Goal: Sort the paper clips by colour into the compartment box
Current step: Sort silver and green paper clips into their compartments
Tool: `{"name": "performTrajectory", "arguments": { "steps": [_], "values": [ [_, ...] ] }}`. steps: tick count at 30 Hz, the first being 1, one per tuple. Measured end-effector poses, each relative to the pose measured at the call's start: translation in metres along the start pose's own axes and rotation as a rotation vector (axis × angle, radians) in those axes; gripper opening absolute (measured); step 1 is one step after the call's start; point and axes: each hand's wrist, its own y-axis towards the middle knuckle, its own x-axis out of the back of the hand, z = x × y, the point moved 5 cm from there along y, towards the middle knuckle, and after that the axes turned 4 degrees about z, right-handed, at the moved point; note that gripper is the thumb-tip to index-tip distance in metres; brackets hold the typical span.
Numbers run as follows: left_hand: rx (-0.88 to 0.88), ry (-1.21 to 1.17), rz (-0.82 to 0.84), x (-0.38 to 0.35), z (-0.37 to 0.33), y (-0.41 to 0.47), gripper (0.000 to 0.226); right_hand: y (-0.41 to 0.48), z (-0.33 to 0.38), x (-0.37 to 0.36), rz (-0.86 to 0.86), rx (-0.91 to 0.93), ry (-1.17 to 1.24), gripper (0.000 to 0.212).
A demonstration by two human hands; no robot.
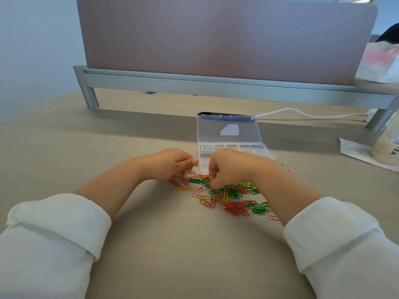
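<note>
Stretching wide under both arms is the counter [151, 244]. The compartment box [248, 148] sits open just past the hands, its long side running left to right. The paper clips [235, 209] lie mixed up under the right hand [231, 167], which is nearer them than the left hand [172, 164]. Both hands are curled; I cannot tell if either holds a clip. White clips [207, 148] sit in the box's far-left part.
</note>
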Motion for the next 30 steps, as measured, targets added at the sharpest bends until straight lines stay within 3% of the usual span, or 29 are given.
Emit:
{"name": "performTrajectory", "arguments": {
  "steps": [6, 11, 18, 24, 30],
  "values": [
    [-0.137, 0.177, 0.008, -0.006, -0.015, -0.004, 0.006, -0.005, -0.008, 0.000, -0.052, -0.026, 0.005, 0.013],
    [-0.121, 0.302, 0.013, -0.009, -0.020, -0.003, 0.015, -0.008, -0.012, 0.001, -0.046, -0.031, -0.008, 0.007],
    [-0.072, 0.287, 0.061, -0.012, -0.022, -0.003, 0.002, -0.006, -0.014, 0.000, -0.036, 0.011, -0.018, 0.006],
    [-0.049, 0.233, 0.078, -0.010, -0.020, -0.002, 0.012, -0.007, -0.022, 0.018, -0.350, -0.023, 0.023, 0.009],
    [-0.015, 0.029, 0.012, -0.005, -0.019, 0.001, 0.021, -0.004, -0.034, 0.016, -0.258, -0.142, -0.028, 0.024]
  ]
}}
